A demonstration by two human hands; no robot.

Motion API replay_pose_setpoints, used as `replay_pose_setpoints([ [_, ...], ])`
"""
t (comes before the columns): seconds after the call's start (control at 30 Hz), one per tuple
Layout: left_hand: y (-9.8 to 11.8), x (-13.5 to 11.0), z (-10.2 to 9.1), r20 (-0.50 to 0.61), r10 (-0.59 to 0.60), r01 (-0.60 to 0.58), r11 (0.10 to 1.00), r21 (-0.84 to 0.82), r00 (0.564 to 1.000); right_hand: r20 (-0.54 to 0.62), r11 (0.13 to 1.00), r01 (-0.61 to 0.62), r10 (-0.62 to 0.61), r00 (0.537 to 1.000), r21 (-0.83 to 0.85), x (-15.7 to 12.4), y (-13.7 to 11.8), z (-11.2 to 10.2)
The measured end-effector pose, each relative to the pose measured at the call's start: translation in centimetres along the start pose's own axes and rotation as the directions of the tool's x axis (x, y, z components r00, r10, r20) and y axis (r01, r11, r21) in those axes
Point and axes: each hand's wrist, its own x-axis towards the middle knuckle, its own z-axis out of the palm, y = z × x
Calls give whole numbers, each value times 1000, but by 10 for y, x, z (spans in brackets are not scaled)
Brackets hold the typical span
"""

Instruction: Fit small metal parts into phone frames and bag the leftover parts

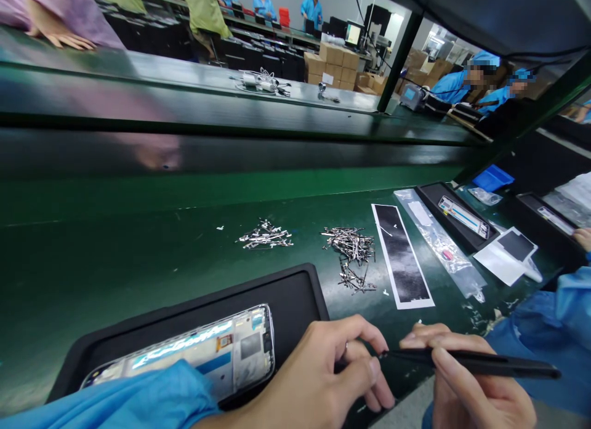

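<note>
Black tweezers are gripped in my right hand, their tips pointing left. Those tips meet a tiny dark piece at the fingertips of my left hand, whose thumb and fingers are curled together. What exactly the left fingers pinch is too small to make out. Below and left of that hand, a phone frame with a silvery inside lies in a black tray, partly covered by my blue sleeve. Beyond the hands are two piles of small thin strip-like parts, one lighter and one darker.
A black sheet with white edges and a clear plastic bag lie to the right. Farther right, another black tray holds a phone frame. A raised shelf carries white cables. A co-worker's sleeve is close at right.
</note>
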Motion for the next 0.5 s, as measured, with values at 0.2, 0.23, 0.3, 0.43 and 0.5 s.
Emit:
replay_pose_setpoints([
  [0.2,-1,2,-1,20,22,-22,1000,14,1000,31,1000,-18,17,999,17,0,-1,-1],
  [0.23,-1,2,0,15,19,-20,1000,9,1000,33,1000,-20,19,999,16,0,-1,-1],
  [0.3,0,2,0,7,6,-6,1000,-6,1000,32,1000,-8,7,999,9,0,-1,0],
  [0.43,4,0,1,-1,-17,17,1000,-4,1000,11,998,55,-55,998,-30,-2,-1,-1],
  [0.5,5,0,1,-5,-20,20,1000,0,1000,29,995,61,-59,998,-74,-2,-3,-3],
])
